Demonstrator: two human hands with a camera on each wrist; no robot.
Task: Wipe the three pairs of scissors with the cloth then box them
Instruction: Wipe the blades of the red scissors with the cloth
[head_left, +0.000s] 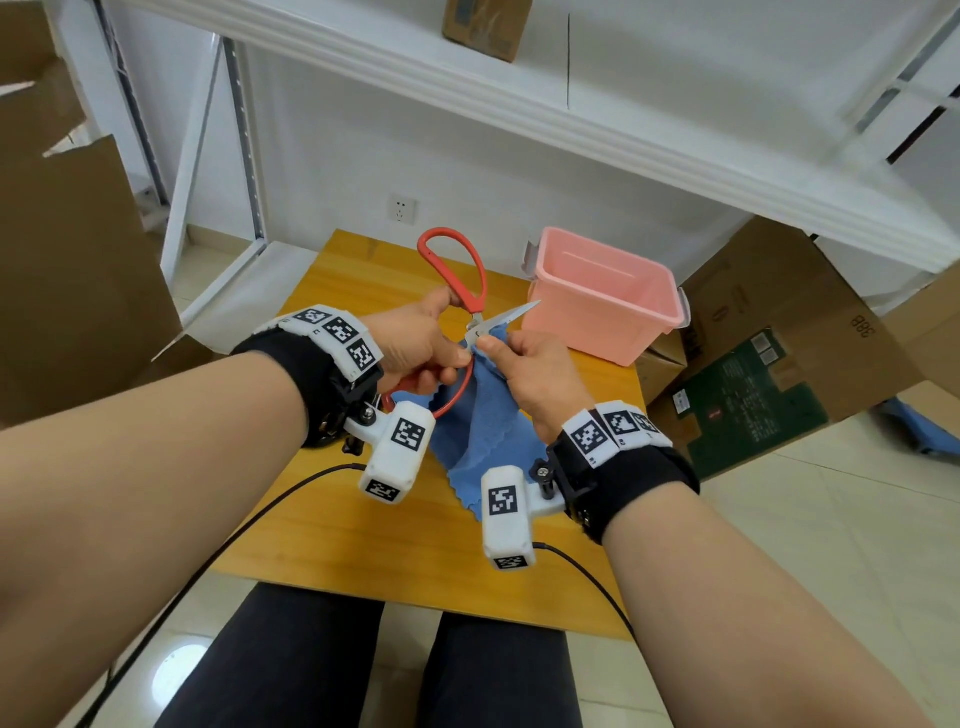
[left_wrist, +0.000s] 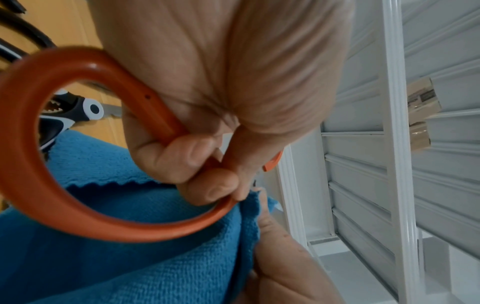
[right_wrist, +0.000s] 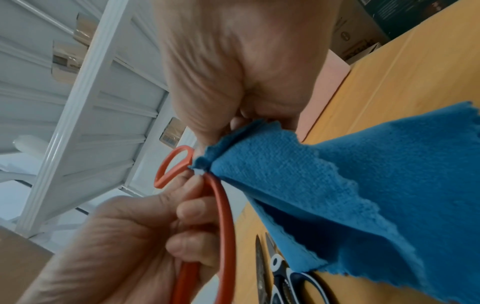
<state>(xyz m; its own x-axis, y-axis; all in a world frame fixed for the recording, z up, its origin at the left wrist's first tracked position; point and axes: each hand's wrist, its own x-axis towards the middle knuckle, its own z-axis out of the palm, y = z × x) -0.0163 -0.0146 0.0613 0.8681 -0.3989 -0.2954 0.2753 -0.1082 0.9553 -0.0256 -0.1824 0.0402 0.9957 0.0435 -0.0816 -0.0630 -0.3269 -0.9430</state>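
My left hand (head_left: 415, 345) grips the red-handled scissors (head_left: 457, 270) by the lower handle loop (left_wrist: 85, 207), above the middle of the wooden table (head_left: 332, 530). One blade (head_left: 506, 316) points right toward the pink box (head_left: 602, 296). My right hand (head_left: 535, 369) pinches the blue cloth (head_left: 478, 431) around the scissors near the pivot; the cloth (right_wrist: 350, 191) hangs down to the table. A black-and-white pair of scissors (right_wrist: 283, 273) lies on the table under the cloth, also seen past the red loop as black-and-white scissors (left_wrist: 75, 111). A third pair is not visible.
The pink box stands open at the table's back right. Cardboard boxes (head_left: 779, 364) lie on the floor to the right and another (head_left: 67, 270) to the left. A white metal shelf (head_left: 571, 104) overhangs the table. Black cables (head_left: 249, 525) trail off the front edge.
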